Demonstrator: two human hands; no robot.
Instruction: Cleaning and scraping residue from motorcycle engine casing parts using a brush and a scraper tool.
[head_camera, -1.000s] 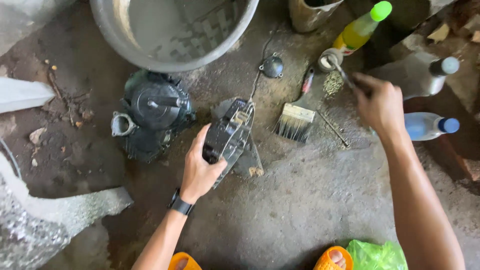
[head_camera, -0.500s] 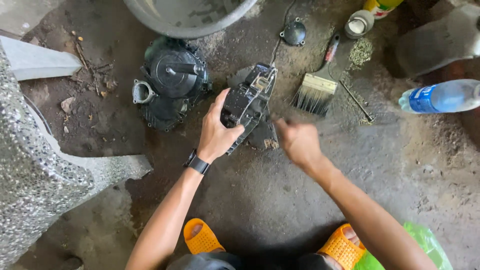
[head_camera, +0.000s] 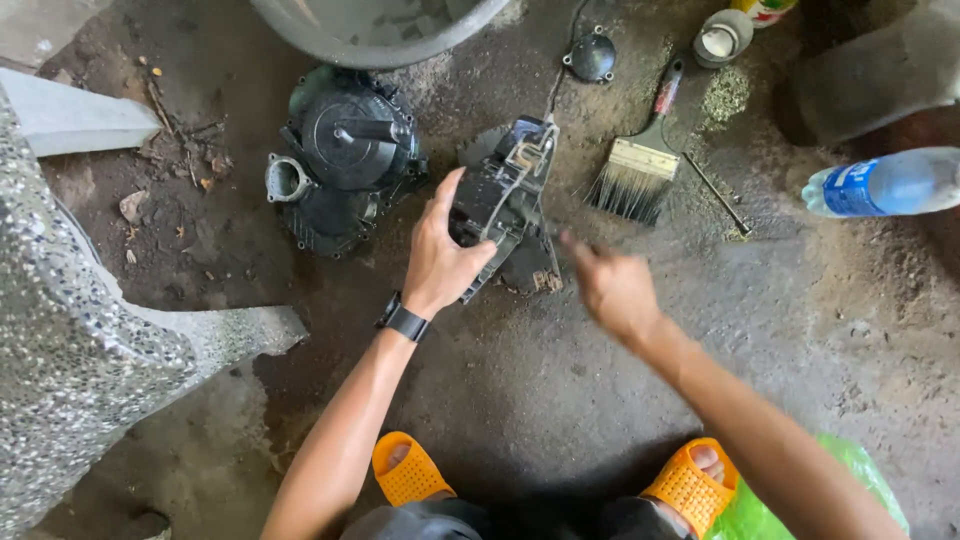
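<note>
Near us, our orange sandals (head_camera: 410, 468) on the dirty floor (head_camera: 560, 400). Our left hand (head_camera: 440, 262) clasps the black machine cover (head_camera: 503, 200), which sits at frame centre. Our right hand (head_camera: 612, 287), blurred, hangs at its 4 o'clock; grip unclear. At 1 o'clock lies the paintbrush (head_camera: 640, 160), at 9 o'clock the round engine part (head_camera: 345, 155), bottle (head_camera: 885, 183) far right.
</note>
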